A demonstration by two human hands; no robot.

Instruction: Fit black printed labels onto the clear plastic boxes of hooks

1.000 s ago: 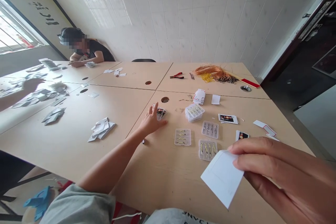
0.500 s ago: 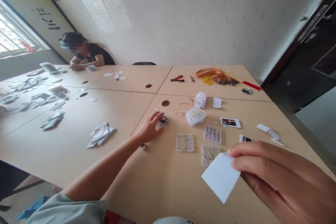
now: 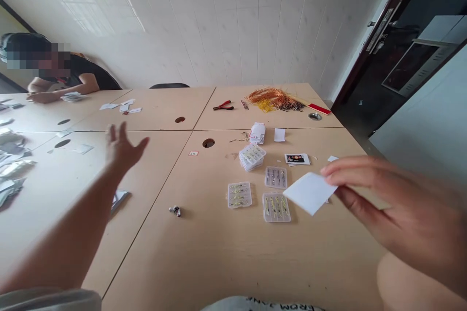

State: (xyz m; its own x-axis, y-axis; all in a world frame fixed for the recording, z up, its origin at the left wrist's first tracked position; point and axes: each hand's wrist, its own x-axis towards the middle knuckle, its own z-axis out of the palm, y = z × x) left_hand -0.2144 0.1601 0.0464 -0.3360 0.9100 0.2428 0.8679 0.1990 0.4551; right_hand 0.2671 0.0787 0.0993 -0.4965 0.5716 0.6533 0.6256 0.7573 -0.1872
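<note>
A white card [image 3: 310, 193] is pinched by the right hand [image 3: 396, 204] — the left hand [image 3: 123, 149] is held, fingers spread, above the table [image 3: 204, 257].

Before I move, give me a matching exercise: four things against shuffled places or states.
1. white paper card
2. red-and-black pliers
3. small red-edged white label
4. left hand

A. spread open, nothing held
B. far back, left of orange strands
C. pinched by right hand
D. beside a round table hole

1-C, 2-B, 3-D, 4-A
</note>
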